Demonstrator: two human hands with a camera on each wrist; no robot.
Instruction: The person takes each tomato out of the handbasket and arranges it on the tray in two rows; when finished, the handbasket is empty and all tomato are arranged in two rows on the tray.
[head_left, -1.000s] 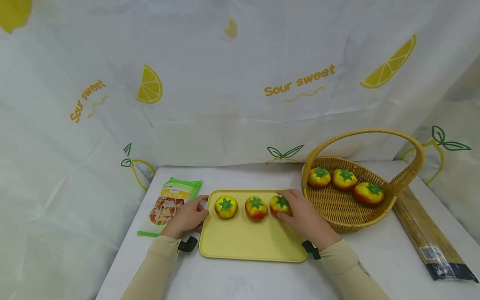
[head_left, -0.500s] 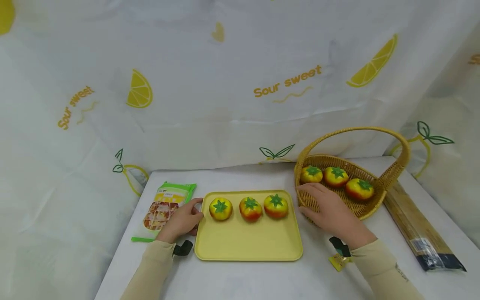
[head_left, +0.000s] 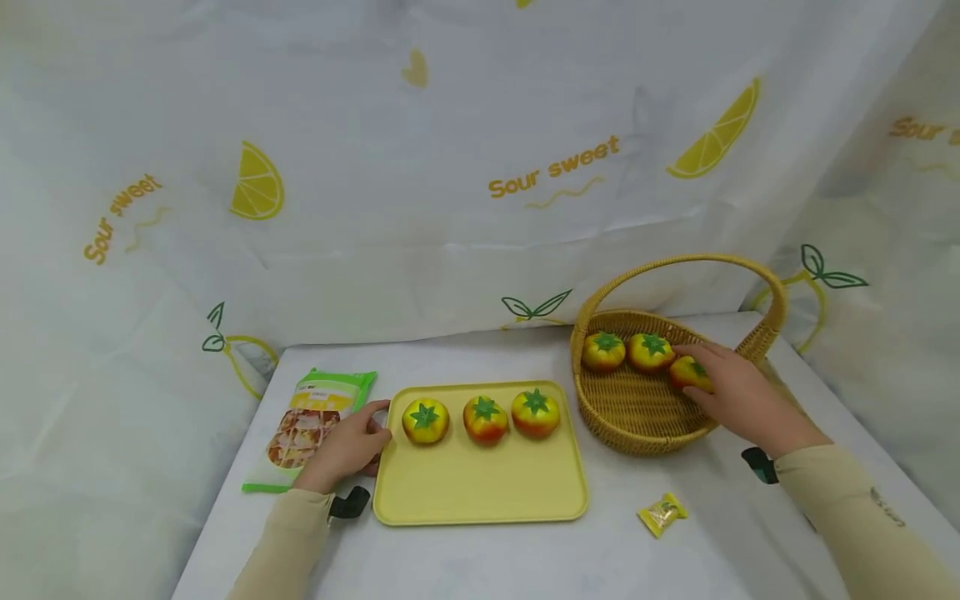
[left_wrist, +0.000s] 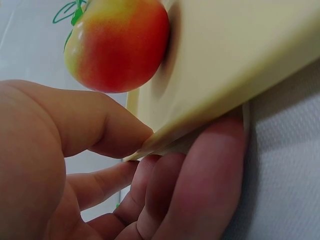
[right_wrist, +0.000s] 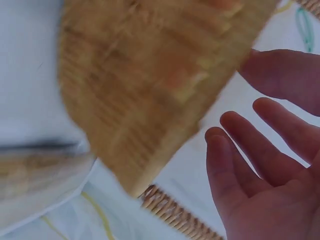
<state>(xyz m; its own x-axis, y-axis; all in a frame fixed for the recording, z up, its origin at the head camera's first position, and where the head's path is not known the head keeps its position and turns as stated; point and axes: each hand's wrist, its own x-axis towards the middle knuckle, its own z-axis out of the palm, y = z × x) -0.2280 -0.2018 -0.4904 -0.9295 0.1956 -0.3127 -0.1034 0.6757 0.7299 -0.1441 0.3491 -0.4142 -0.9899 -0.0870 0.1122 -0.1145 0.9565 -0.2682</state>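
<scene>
Overall, a white lemon-printed cloth backdrop point(head_left: 412, 192) hangs behind a white table point(head_left: 517, 567). An arch-handled golden wicker basket point(head_left: 637, 418) stands far right; left of it lies a pale-yellow rectangular tray point(head_left: 480, 492), then a green-and-white plastic packet point(head_left: 307, 425). The right hand point(head_left: 746, 396), fingers loosely extended, is over the basket at the rightmost of three round red-and-yellow fruits point(head_left: 651, 352) with green star-shaped tops; contact is unclear. The left hand point(head_left: 347, 443) pinches the tray's left edge. Three matching fruits point(head_left: 486, 420) sit along its far side. A small yellow-wrapped candy point(head_left: 663, 514) lies near right.
</scene>
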